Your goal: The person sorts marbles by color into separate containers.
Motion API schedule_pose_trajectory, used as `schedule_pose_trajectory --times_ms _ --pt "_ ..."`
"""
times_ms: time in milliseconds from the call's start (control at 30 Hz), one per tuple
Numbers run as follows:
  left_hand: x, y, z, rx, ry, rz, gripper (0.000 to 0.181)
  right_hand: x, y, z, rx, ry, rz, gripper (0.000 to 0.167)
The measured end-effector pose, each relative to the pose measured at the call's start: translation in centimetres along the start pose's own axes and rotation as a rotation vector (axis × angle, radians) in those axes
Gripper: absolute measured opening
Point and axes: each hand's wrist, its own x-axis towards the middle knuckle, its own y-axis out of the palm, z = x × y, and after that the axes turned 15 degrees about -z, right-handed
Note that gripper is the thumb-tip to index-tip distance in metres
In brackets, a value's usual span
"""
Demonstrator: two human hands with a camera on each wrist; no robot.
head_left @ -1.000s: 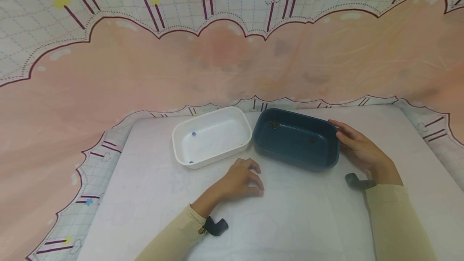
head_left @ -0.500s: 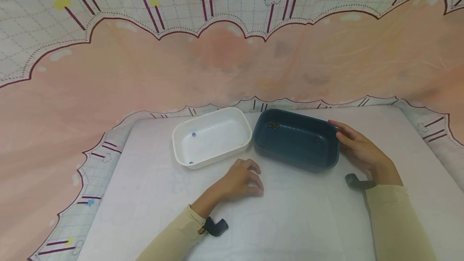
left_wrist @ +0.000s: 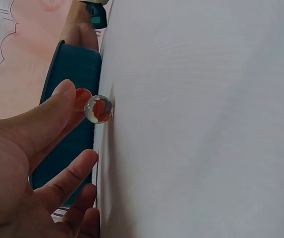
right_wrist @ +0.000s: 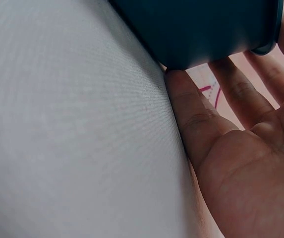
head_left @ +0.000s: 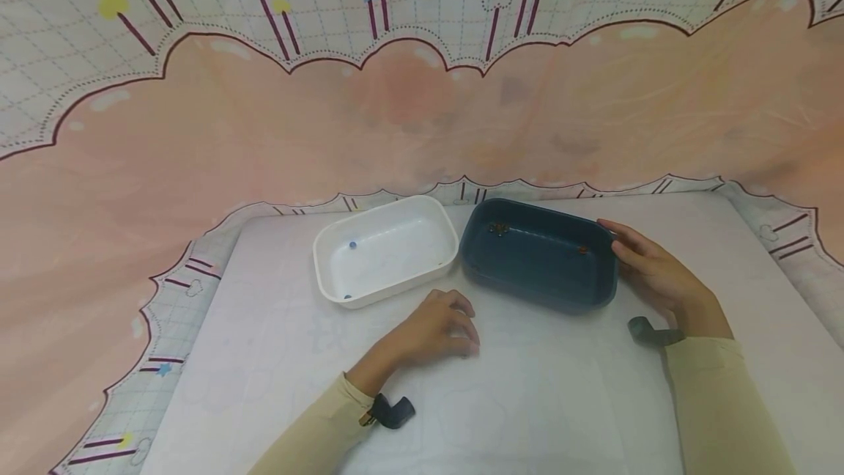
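Note:
In the left wrist view my left hand [left_wrist: 42,144] pinches two small marbles at the thumb and forefinger: an orange marble [left_wrist: 82,99] and a clear marble with an orange-and-white swirl [left_wrist: 99,109]. The head view has this hand [head_left: 438,325] low over the table in front of the boxes, marbles hidden. My right hand [head_left: 659,273] rests its fingers against the outer right end of a dark blue box [head_left: 534,270]; the right wrist view shows fingertips [right_wrist: 184,82] touching its wall. Several brownish marbles [head_left: 499,229] lie at that box's back left, and an orange one [head_left: 583,249] near its right end.
A white box [head_left: 402,240] stands left of the blue one, their corners nearly touching. It holds a blue marble [head_left: 352,245] and another [head_left: 347,297] by the front wall. A white cloth [head_left: 547,394] covers the table; a patterned curtain [head_left: 422,116] hangs behind.
The orange marble in the blue box has rolled a little to the right. Both hands and both boxes stay nearly where they were.

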Motion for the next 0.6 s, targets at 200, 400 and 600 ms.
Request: schedule_pose_trajectory --times_ms 200,400,600 --pt "0.1 -0.3 0.0 -0.033 -0.003 0.000 0.005 -0.2 0.2 0.1 0.009 0.006 -0.006 0.054" --pt "0.1 -0.8 -0.1 -0.077 -0.006 -0.014 0.004 -0.4 0.3 -0.1 0.052 -0.015 0.018 0.054" --pt "0.4 -1.2 -0.1 -0.101 0.063 -0.087 0.006 -0.6 0.3 0.0 0.061 -0.011 0.014 0.054"
